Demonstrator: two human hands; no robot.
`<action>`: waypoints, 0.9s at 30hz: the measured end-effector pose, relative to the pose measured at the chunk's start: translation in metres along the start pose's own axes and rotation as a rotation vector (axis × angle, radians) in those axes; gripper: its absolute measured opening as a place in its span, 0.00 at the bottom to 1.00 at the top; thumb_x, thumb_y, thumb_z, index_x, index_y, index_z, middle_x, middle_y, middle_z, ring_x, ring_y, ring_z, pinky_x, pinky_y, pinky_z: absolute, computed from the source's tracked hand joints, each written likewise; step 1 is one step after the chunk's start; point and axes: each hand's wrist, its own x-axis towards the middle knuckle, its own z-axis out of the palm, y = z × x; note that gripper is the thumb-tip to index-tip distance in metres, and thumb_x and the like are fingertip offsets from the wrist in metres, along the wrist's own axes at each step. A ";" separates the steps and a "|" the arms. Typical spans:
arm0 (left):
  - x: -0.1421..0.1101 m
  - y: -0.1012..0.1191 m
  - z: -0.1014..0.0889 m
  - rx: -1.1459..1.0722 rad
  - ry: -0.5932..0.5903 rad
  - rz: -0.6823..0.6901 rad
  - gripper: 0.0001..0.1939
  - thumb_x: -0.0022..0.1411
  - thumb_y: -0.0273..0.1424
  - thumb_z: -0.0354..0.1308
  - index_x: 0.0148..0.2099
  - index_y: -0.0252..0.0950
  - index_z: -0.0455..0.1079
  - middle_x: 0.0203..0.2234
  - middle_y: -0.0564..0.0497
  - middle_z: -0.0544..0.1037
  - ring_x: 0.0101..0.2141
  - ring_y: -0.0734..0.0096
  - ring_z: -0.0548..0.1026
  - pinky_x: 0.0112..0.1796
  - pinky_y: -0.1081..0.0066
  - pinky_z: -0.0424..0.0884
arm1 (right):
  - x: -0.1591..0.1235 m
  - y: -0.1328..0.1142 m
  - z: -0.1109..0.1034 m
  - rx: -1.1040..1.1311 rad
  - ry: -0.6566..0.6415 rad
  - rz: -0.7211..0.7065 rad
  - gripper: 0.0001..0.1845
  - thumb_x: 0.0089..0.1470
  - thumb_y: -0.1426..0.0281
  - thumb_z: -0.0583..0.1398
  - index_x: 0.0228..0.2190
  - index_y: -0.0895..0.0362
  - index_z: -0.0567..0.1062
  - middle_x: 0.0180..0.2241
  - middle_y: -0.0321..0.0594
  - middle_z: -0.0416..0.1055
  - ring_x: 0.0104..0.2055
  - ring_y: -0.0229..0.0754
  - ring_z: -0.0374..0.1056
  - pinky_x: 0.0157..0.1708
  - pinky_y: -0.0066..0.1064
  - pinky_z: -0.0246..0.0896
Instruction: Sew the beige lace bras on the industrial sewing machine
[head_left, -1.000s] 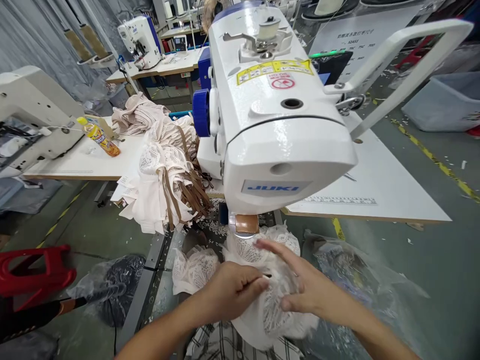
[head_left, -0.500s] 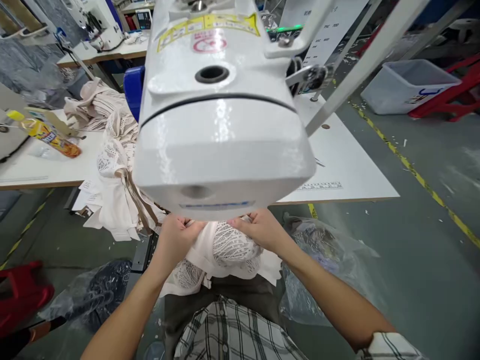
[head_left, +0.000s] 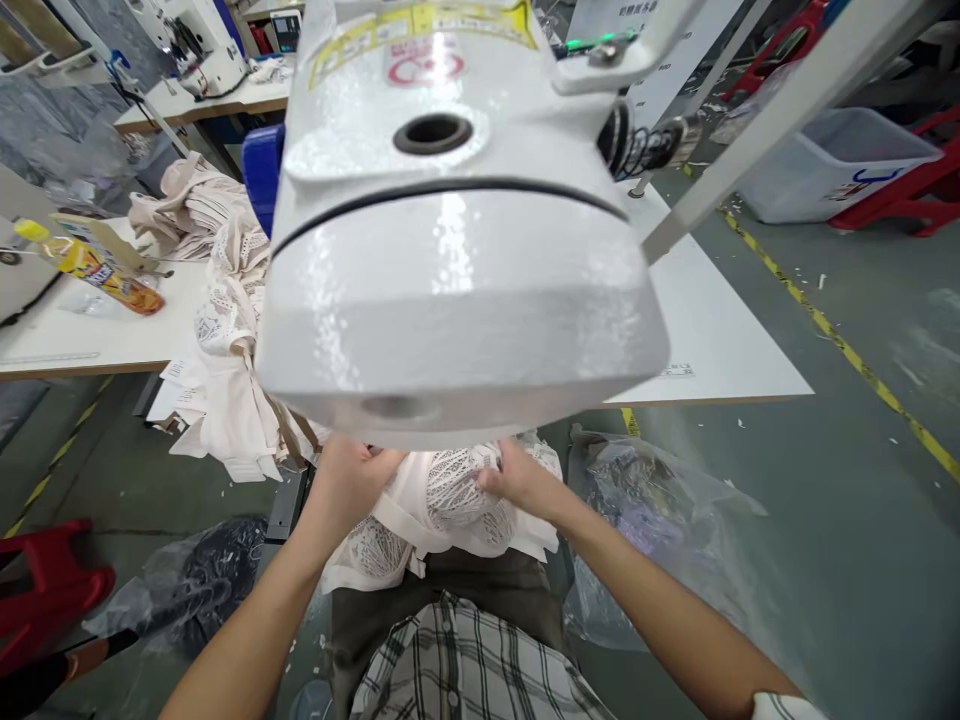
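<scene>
Left hand (head_left: 345, 490) and right hand (head_left: 525, 482) both grip the pale lace garment (head_left: 461, 500) between them, as far as I can tell from afar; the white machine head (head_left: 457, 290), looming just above and beyond, hides some fingertips from me. To their left, a garment pile (head_left: 232, 400) overhangs the tabletop (head_left: 176, 310); to their right, I see a clear plastic bag (head_left: 652, 540) lying on the floor (head_left: 825, 550).

The near lacy cloth (head_left: 456, 492) is creamy white, the big machine (head_left: 457, 290) white with a blue knob (head_left: 262, 178), the shirt (head_left: 457, 665) white with dark checks.
</scene>
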 end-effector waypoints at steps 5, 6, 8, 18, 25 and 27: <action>-0.003 0.001 -0.005 0.018 -0.004 -0.038 0.26 0.57 0.34 0.55 0.18 0.39 0.39 0.12 0.59 0.44 0.16 0.82 0.43 0.19 0.72 0.38 | -0.018 0.031 0.011 0.222 -0.305 0.102 0.45 0.43 0.51 0.71 0.59 0.55 0.68 0.56 0.49 0.71 0.58 0.56 0.66 0.60 0.46 0.56; -0.004 0.003 -0.006 0.019 -0.005 -0.024 0.26 0.58 0.35 0.54 0.19 0.39 0.40 0.11 0.59 0.44 0.16 0.82 0.44 0.19 0.72 0.38 | -0.022 0.033 0.011 0.263 -0.306 0.138 0.40 0.44 0.54 0.71 0.57 0.55 0.70 0.54 0.48 0.72 0.57 0.55 0.67 0.59 0.45 0.58; -0.005 0.005 -0.006 0.021 0.003 0.004 0.26 0.60 0.36 0.55 0.19 0.39 0.41 0.11 0.59 0.45 0.15 0.82 0.44 0.18 0.72 0.39 | -0.029 0.036 0.009 0.364 -0.298 0.206 0.31 0.47 0.56 0.70 0.50 0.56 0.75 0.48 0.47 0.76 0.51 0.52 0.72 0.54 0.43 0.63; -0.005 0.007 -0.002 0.046 0.030 0.075 0.23 0.64 0.37 0.55 0.23 0.39 0.47 0.13 0.60 0.52 0.17 0.79 0.51 0.20 0.73 0.47 | -0.061 0.042 0.003 0.685 0.139 0.362 0.20 0.40 0.56 0.73 0.28 0.59 0.79 0.24 0.38 0.78 0.25 0.38 0.72 0.28 0.26 0.68; -0.024 -0.001 -0.003 0.262 0.255 0.378 0.06 0.66 0.34 0.53 0.40 0.37 0.66 0.34 0.47 0.75 0.35 0.66 0.74 0.29 0.72 0.68 | -0.076 0.023 -0.008 0.532 0.205 0.193 0.24 0.40 0.48 0.70 0.23 0.57 0.77 0.23 0.40 0.76 0.25 0.42 0.71 0.29 0.33 0.67; -0.041 0.006 0.004 0.255 0.328 0.603 0.08 0.65 0.29 0.54 0.47 0.37 0.66 0.40 0.44 0.76 0.43 0.62 0.75 0.39 0.66 0.72 | -0.079 0.006 -0.010 0.399 0.183 0.126 0.25 0.45 0.46 0.67 0.22 0.56 0.76 0.23 0.40 0.74 0.25 0.43 0.70 0.28 0.33 0.65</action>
